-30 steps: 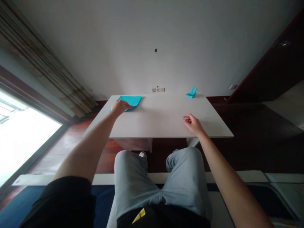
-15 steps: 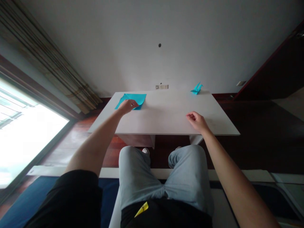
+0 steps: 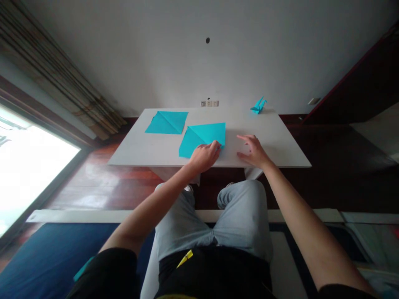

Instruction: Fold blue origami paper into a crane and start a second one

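Nearby, left hand (image 3: 204, 155) pinching blue sheet (image 3: 204, 135), spare sheet (image 3: 166, 123) beyond, paper crane (image 3: 258, 106).

Both arms reaching forward, left hand (image 3: 204, 155) fingers curled in, right hand (image 3: 254, 149) palm down, fingers spread

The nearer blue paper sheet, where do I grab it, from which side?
Probably pinch the sheet at its near right corner, coming from the front edge of the table: it lies flat, so only a corner can be lifted, and the left hand rests there.
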`<action>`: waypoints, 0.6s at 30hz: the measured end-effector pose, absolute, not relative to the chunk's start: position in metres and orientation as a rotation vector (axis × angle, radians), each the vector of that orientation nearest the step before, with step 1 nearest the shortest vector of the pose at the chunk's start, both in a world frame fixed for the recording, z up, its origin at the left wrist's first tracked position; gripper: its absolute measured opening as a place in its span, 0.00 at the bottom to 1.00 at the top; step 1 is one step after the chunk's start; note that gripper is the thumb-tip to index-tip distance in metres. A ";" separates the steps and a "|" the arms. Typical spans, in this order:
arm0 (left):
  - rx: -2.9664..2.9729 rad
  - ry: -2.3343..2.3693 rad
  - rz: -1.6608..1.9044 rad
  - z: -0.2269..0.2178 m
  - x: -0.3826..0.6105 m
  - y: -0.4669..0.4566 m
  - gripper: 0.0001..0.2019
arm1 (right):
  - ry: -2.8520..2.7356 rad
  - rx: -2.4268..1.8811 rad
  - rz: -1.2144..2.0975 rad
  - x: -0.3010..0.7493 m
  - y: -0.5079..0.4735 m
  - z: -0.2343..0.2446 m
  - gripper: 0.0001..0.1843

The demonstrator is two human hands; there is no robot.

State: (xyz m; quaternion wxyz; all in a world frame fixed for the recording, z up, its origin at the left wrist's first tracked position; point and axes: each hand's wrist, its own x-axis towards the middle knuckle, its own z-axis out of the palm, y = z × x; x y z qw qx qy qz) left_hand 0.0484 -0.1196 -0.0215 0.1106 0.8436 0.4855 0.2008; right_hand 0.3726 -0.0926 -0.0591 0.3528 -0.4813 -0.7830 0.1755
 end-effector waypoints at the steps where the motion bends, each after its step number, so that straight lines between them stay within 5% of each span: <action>1: 2.464 1.443 0.585 -0.028 0.065 -0.129 0.17 | -2.085 -1.215 0.441 0.370 -0.096 -0.056 0.38; 8: 2.488 1.350 0.552 -0.039 0.120 -0.154 0.18 | -2.343 -1.141 0.403 0.362 -0.103 -0.050 0.21; 11: 2.528 1.289 0.523 -0.036 0.093 -0.153 0.32 | -2.374 -1.137 0.398 0.363 -0.101 -0.051 0.22; 18: 2.502 1.362 0.441 -0.032 -0.025 -0.140 0.40 | -2.349 -1.093 0.426 0.365 -0.098 -0.053 0.21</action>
